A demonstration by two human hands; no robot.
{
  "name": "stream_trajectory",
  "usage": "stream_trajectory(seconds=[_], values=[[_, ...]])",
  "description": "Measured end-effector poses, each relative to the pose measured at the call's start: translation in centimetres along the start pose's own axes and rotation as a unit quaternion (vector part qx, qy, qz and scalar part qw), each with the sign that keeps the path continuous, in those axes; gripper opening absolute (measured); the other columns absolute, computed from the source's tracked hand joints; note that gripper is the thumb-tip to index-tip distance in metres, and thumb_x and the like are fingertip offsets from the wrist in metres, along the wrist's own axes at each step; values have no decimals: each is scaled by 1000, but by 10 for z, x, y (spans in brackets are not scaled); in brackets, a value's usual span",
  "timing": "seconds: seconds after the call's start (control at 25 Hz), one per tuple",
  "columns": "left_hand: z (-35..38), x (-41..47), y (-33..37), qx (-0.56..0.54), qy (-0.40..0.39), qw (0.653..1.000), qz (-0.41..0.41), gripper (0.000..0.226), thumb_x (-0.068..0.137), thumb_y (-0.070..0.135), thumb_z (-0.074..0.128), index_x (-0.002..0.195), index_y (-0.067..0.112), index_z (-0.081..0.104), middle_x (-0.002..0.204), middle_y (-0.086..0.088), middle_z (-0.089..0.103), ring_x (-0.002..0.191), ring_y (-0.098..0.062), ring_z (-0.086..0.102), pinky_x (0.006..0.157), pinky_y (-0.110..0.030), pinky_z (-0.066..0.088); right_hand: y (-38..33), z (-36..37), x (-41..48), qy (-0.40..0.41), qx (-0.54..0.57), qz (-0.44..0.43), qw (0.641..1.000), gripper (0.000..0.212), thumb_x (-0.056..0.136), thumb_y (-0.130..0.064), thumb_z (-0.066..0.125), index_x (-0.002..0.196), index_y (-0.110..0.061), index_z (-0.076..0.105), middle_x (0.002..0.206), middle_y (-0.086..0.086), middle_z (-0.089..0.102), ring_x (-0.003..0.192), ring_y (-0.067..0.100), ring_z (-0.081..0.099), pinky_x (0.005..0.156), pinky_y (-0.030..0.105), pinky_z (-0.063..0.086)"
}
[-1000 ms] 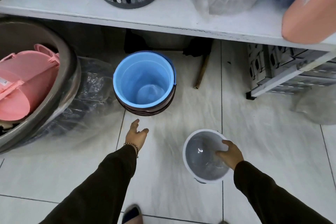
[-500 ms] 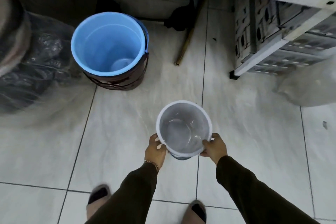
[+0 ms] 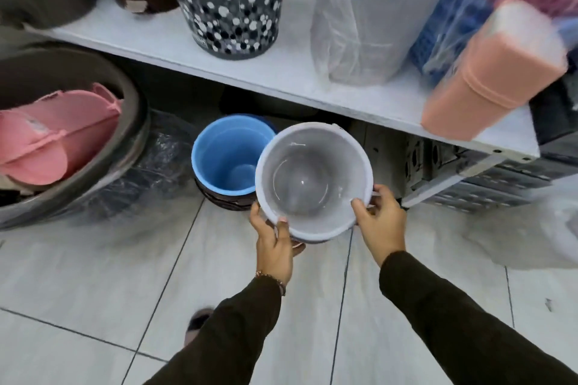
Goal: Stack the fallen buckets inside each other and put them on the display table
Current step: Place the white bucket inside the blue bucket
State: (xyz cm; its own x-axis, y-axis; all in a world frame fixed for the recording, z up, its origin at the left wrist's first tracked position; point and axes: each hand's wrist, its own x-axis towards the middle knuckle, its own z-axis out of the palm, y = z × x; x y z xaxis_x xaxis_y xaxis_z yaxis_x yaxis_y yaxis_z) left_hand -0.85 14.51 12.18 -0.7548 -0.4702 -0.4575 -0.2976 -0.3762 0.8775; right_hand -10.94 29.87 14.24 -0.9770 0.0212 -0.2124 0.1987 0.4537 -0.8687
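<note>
Centre of the frame: a white plastic bucket [image 3: 313, 180], mouth toward the camera, held off the tiled floor [image 3: 93, 275] by both hands. The left hand [image 3: 275, 241] is closed on the lower-left rim, thumb hooked over the lip and fingers under the wall. The right hand [image 3: 380, 217] is closed on the lower-right rim, thumb inside the mouth, at what appears to be a handle lug. Gripping on either side of the near rim likely keeps the bucket level and its base free for lowering.

Just left of it, partly overlapped by its rim, a blue bucket [image 3: 230, 155] stands upright on the floor, already nested in a dark brown bucket [image 3: 219, 198]. The white bucket is probably about to be lowered into the blue one.

Upper frame: the white display table [image 3: 297, 78], carrying a dotted grey bin [image 3: 231, 9] and a peach container [image 3: 488, 78]; its near edge shows bare surface, the judged destination for the stack.
</note>
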Motion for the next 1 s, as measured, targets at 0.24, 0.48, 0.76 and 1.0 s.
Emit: stream_trajectory(seconds=[0.24,0.48,0.76,1.0], values=[[-62,70,61,-17,75,997,13,52,102,22,38,143,42,12,137,2,45,112,-38,63,78,-51,60,-69,93,41,-43,-120,-110,986,43,90,-26,66,132,-14,60,119,-3,38,114,17,47,104,26,40],[-140,163,47,50,68,993,-79,42,101,24,40,135,38,20,134,-11,51,95,-42,70,58,-39,62,-45,201,66,-100,-95,-16,990,45,93,-25,66,136,-17,57,153,5,23,130,26,48,117,40,37],[-176,261,12,125,122,960,-221,54,83,7,65,120,28,31,125,-15,53,90,-50,67,60,-55,60,4,265,98,-94,-256,43,961,60,82,-33,76,136,-22,52,157,9,32,140,29,41,109,43,43],[-188,303,-10,257,119,924,-257,119,68,20,84,154,15,2,153,-15,32,134,-36,42,98,-40,48,39,277,126,-71,-68,268,958,108,73,-27,86,154,-14,16,150,15,40,133,38,47,108,54,44]])
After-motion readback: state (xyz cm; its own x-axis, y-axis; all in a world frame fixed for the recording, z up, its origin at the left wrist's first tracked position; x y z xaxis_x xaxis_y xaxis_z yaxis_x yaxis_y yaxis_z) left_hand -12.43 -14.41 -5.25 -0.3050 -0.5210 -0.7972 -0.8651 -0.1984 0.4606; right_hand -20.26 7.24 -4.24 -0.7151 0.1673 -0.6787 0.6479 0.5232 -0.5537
